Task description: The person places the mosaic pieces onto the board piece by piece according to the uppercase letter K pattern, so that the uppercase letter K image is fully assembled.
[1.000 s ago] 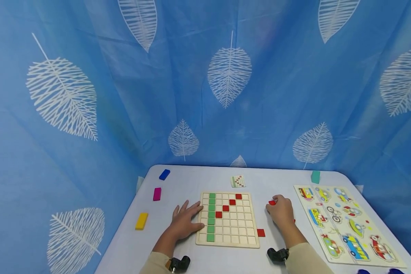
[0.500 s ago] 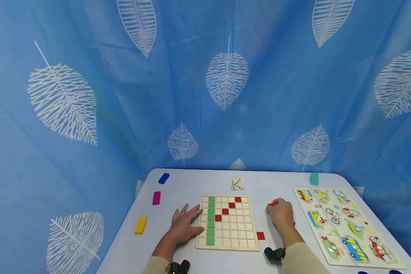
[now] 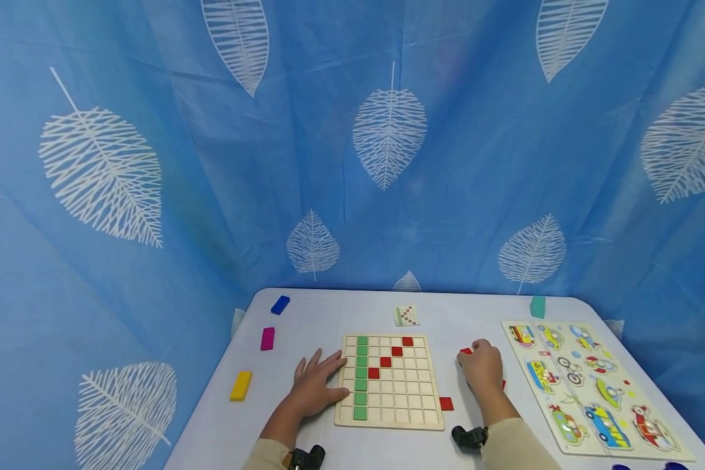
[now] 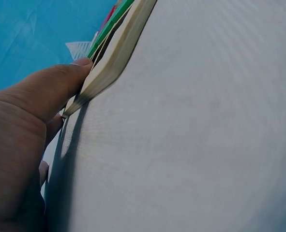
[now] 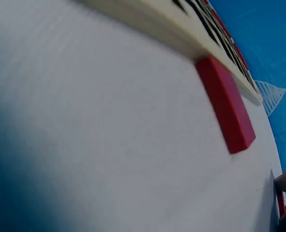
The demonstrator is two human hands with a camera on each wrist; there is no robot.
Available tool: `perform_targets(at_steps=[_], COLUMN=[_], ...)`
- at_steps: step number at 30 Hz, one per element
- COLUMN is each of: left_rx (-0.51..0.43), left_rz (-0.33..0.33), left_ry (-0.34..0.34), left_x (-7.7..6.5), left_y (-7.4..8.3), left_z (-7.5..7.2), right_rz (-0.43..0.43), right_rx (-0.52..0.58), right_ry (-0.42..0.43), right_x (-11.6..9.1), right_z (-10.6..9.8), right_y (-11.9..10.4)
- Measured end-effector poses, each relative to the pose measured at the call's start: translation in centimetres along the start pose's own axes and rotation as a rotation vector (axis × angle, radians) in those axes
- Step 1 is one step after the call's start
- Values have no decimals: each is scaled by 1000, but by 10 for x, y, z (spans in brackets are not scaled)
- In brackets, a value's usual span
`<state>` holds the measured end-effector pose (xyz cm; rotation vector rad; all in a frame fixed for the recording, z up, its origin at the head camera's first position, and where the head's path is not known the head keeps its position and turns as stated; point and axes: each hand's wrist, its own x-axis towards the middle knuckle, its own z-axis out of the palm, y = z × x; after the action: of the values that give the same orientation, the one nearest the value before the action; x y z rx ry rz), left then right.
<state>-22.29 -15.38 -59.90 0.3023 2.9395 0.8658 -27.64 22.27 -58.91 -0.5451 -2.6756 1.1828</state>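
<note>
A wooden grid board (image 3: 399, 386) lies on the white table, with a column of green tiles (image 3: 361, 372) and a diagonal of several red tiles (image 3: 386, 361). My left hand (image 3: 313, 390) rests against the board's left edge, fingers spread. In the left wrist view its thumb (image 4: 60, 79) touches the board's corner. To the right of the board, my right hand (image 3: 484, 369) pinches a red square tile (image 3: 465, 351) at the table surface. Another red tile (image 5: 225, 104) lies against the board's right edge. A further red piece (image 3: 503, 385) is mostly hidden behind the right wrist.
A small pattern card (image 3: 407, 316) lies beyond the board. On the left are blue (image 3: 280, 305), magenta (image 3: 267, 339) and yellow (image 3: 241, 386) blocks. A vehicle puzzle board (image 3: 593, 385) occupies the right side, with a teal block (image 3: 538, 307) behind it. A blue leaf-patterned curtain (image 3: 446, 215) hangs behind.
The head view has tipped slightly, so the table appears a little lower. Both hands stay almost where they were, the right one still at the red tile.
</note>
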Motion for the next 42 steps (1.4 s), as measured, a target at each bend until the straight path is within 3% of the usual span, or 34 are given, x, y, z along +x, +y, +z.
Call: perform_targets(at_steps=[8, 12, 22, 30, 36, 42], left_rx=[-4, -6, 0, -5, 16, 13], left_rz=[2, -2, -20, -15, -26, -27], left_ry=[8, 5, -1, -2, 3, -5], left_x=[1, 0, -2, -2, 0, -2], left_y=[-1, 0, 0, 4, 4, 3], left_z=[1, 0, -1, -2, -2, -2], right_rz=[-23, -49, -271, -493, -545, -554], right_rx=[-53, -31, 66, 62, -49, -68], right_ry=[-6, -67, -254, -396, -453, -471], right_x=[1, -1, -47, -80, -86, -86], right_z=[1, 1, 26, 50, 57, 59], right_y=[2, -5, -47, -61, -64, -63])
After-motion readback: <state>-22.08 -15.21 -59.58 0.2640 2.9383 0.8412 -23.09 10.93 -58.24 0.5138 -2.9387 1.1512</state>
